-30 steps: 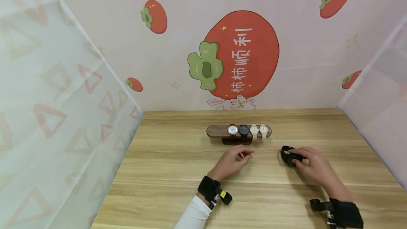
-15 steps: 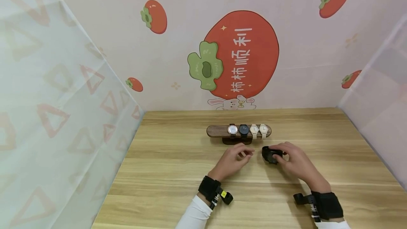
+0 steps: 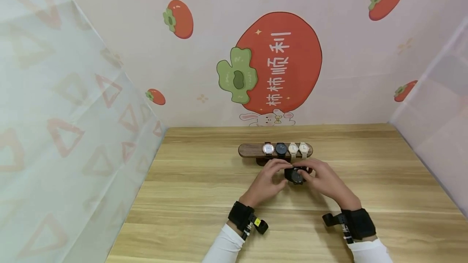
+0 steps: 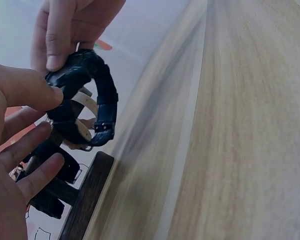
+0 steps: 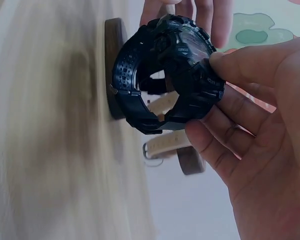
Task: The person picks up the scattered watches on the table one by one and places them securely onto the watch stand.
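A black wristwatch (image 3: 297,176) with a chunky case and its strap closed in a loop is in my right hand (image 3: 327,182). The right thumb presses on the case while the fingers hold it from behind, as the right wrist view shows the watch (image 5: 190,47) clearly. My left hand (image 3: 267,184) is at the watch's left side, fingers spread and loosely bent. In the left wrist view its thumb overlaps the edge of the watch (image 4: 108,95). Just behind both hands stands a dark wooden watch stand (image 3: 250,150), its base partly hidden by them.
On the stand's bar sit a white-faced watch (image 3: 268,148), a black watch (image 3: 281,148) and two cream-strapped watches (image 3: 293,148). The stand is on a wood-grain table (image 3: 197,198). A printed backdrop (image 3: 204,64) rises at the table's back edge.
My right hand has carried the black watch leftward, from the table's right side to just in front of the stand, up to the left hand. The left hand has stayed nearly in place, its fingers parting slightly.
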The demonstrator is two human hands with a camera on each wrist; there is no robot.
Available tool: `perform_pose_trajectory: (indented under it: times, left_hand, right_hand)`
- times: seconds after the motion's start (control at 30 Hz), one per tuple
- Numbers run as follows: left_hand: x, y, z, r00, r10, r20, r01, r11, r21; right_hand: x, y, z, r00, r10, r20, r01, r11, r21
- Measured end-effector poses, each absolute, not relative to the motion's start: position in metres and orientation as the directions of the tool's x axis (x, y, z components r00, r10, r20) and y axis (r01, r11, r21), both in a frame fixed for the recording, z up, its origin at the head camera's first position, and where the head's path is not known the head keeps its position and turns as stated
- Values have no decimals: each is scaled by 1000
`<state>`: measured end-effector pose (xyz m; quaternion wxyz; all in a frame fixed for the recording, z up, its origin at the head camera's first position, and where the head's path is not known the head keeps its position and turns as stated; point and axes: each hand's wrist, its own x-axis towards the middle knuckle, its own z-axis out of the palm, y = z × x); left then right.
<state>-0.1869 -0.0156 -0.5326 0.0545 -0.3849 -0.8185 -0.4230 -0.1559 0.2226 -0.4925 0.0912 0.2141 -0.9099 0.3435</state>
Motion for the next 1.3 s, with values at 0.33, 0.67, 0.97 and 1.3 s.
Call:
perform_pose_trajectory:
  times: [0.33,0.67,0.97,1.3]
  left_hand:
    - [-188,-19,-535,-720,577,386,642,342,686]
    - [-188,-23,-536,-740,554,382,609,308,731]
    - [-189,-26,-535,-755,519,401,605,315,731]
    - [-191,-31,-536,-756,506,415,604,294,741]
  right_hand:
    - [-164,212,-493,-900,-314,302,-436,658,-614]
    - [-164,210,-492,-917,-295,267,-398,653,-645]
    - [-163,213,-497,-892,-365,267,-446,613,-653]
    - [-166,212,-497,-878,-412,244,-460,582,-671]
